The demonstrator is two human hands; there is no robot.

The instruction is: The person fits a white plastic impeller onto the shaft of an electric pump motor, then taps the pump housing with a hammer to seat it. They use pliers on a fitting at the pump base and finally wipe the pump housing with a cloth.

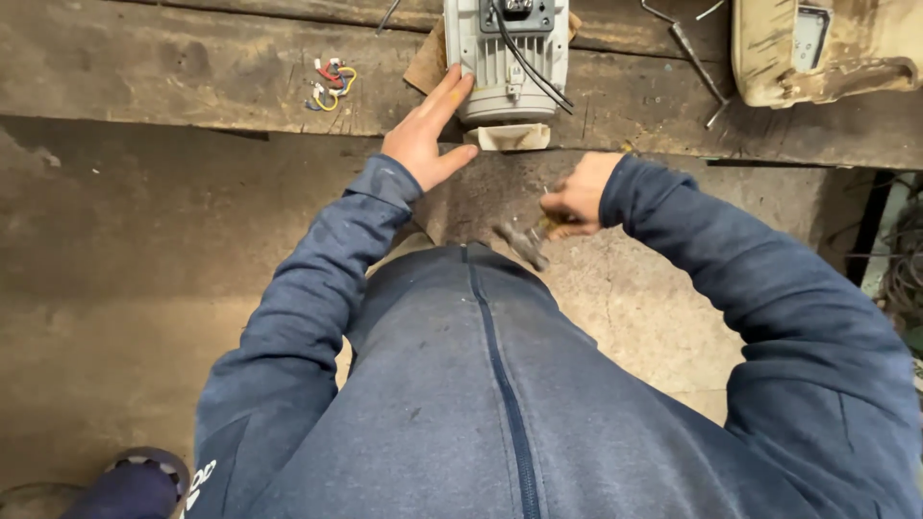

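The motor (507, 60), a pale grey finned housing with black cables draped over its top, sits at the near edge of the worn wooden tabletop (192, 77), resting on a scrap of cardboard (426, 69), with a small dirty-white tray (513, 137) just in front of it. The left hand (429, 133) lies flat and open against the motor's left side, fingers spread along the fins, grasping nothing but steadying the housing. The right hand (577, 195) hangs below the tabletop edge, near the body, its grip clenched around a small tool (524, 242) with a yellowish handle and a dull metal end; it is too blurred to tell what kind. Judging from this, the step in hand is bracing the motor while the tool is readied, and the next move would call for raising the tool to the housing and keeping the left palm firm so the motor does not slide off the edge. Left of the motor lies a little bundle of red, yellow and blue wires (331, 83). To the far right stand a thin metal rod (698, 69) and a grimy cream casing (827, 48). A shoe (144, 481) shows near on the concrete floor (115, 288).
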